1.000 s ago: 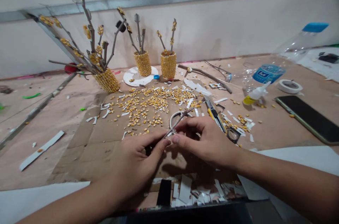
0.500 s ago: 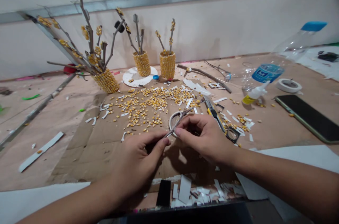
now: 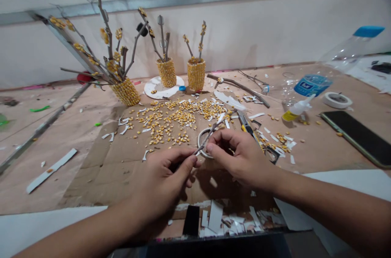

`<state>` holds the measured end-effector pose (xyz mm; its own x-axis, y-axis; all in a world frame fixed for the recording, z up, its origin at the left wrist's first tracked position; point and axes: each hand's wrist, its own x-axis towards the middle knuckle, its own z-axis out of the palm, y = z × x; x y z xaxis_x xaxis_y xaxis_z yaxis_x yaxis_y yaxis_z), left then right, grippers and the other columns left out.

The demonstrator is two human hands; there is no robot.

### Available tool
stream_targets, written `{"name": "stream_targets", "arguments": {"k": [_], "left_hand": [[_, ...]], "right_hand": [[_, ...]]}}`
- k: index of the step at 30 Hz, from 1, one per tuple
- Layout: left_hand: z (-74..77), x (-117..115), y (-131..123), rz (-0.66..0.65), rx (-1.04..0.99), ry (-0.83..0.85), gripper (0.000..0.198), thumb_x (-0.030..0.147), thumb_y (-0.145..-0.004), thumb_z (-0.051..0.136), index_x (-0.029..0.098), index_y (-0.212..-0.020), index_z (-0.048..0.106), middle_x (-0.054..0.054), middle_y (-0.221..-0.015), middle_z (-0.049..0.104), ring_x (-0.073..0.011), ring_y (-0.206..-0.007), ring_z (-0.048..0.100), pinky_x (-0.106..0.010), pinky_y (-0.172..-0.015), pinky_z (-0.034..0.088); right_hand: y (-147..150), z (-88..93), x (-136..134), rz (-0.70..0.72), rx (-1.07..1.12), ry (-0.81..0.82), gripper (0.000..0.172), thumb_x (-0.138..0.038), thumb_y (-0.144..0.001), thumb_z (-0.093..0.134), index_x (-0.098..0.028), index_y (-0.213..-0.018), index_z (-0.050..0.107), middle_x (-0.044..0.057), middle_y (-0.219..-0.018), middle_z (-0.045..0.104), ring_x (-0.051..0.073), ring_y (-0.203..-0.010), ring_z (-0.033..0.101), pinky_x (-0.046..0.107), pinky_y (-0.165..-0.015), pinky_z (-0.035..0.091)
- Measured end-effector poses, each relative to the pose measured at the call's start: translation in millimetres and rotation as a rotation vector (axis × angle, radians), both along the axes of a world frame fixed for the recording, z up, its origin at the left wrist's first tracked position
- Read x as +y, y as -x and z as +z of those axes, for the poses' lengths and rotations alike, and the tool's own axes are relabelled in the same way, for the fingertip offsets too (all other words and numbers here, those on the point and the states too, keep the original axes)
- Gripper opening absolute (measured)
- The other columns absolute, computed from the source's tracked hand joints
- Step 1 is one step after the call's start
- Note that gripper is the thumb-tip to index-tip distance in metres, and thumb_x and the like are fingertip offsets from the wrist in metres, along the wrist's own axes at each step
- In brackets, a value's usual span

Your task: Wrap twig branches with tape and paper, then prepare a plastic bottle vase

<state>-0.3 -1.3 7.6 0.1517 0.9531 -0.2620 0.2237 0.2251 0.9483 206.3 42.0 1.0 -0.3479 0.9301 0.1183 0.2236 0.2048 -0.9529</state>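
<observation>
My left hand [image 3: 161, 182] pinches the near end of a thin grey twig [image 3: 208, 137] between thumb and forefinger. My right hand [image 3: 241, 158] is closed in a pinch on the same twig just beside it, fingers curled. The twig slants up and away to the right over a white ring [image 3: 203, 144] lying on the cardboard. Loose corn kernels [image 3: 171, 121] are scattered just beyond the hands. What the fingertips press against the twig is too small to make out.
Three kernel-covered pots with twigs stand at the back: one tilted [image 3: 125, 91], two upright [image 3: 166, 73] [image 3: 196, 74]. A utility knife [image 3: 248, 127], glue bottle [image 3: 296, 109], plastic bottle [image 3: 332, 66], tape roll [image 3: 337, 99] and phone [image 3: 359, 136] lie right. White paper scraps [image 3: 214, 217] lie near me.
Both hands stay pinched on the twig, shifted slightly away from me and to the right. The view has moved a little.
</observation>
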Motion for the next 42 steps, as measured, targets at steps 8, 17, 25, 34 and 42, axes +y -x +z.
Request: {"name": "stream_targets", "arguments": {"k": [8, 17, 25, 34, 42], "left_hand": [[-0.4, -1, 1, -0.031, -0.16, 0.059, 0.029, 0.046, -0.095, 0.074, 0.018, -0.104, 0.076, -0.006, -0.091, 0.079, -0.0088, -0.054, 0.065, -0.017, -0.045, 0.047], [2.1, 1, -5, -0.114, -0.26, 0.054, 0.037, 0.052, -0.094, 0.074, 0.016, -0.1, 0.075, -0.006, -0.085, 0.08, -0.0081, -0.055, 0.066, -0.016, -0.05, 0.05], [3.3, -5, -8, -0.188, -0.526, 0.314, 0.037, 0.053, -0.093, 0.075, 0.016, -0.096, 0.072, -0.009, -0.085, 0.084, -0.0065, -0.05, 0.068, -0.011, -0.047, 0.045], [-1.4, 9, -2, -0.047, -0.622, 0.218, 0.031, 0.046, -0.093, 0.077, 0.016, -0.093, 0.069, -0.006, -0.073, 0.081, -0.0105, -0.047, 0.068, -0.014, -0.044, 0.05], [-3.7, 19, 3, 0.075, -0.496, 0.176, 0.03, 0.041, -0.088, 0.079, 0.015, -0.098, 0.069, -0.006, -0.067, 0.078, -0.0124, -0.046, 0.067, -0.018, -0.047, 0.054]], "right_hand": [[-4, -2.1, -1, 0.045, -0.056, -0.271, 0.013, -0.023, -0.102, 0.059, -0.021, -0.09, 0.063, 0.0, -0.08, 0.067, 0.014, -0.072, 0.058, 0.027, -0.069, 0.046], [1, -3.4, -3, 0.078, 0.13, -0.031, 0.023, -0.032, -0.101, 0.062, -0.019, -0.083, 0.068, 0.001, -0.078, 0.072, 0.014, -0.072, 0.064, 0.026, -0.068, 0.049], [-1, -12.9, 1, 0.113, 0.057, -0.261, 0.03, -0.029, -0.102, 0.06, -0.019, -0.075, 0.07, -0.001, -0.067, 0.07, 0.011, -0.059, 0.061, 0.022, -0.058, 0.044], [-26, -6.2, 33, 0.013, -0.219, -0.508, 0.02, -0.014, -0.101, 0.051, -0.018, -0.097, 0.07, 0.003, -0.08, 0.072, 0.015, -0.072, 0.066, 0.025, -0.068, 0.048], [-39, -13.6, 59, -0.022, -0.689, -0.347, 0.009, -0.02, -0.096, 0.063, -0.019, -0.1, 0.072, 0.007, -0.094, 0.073, 0.022, -0.086, 0.065, 0.031, -0.075, 0.045]]}}
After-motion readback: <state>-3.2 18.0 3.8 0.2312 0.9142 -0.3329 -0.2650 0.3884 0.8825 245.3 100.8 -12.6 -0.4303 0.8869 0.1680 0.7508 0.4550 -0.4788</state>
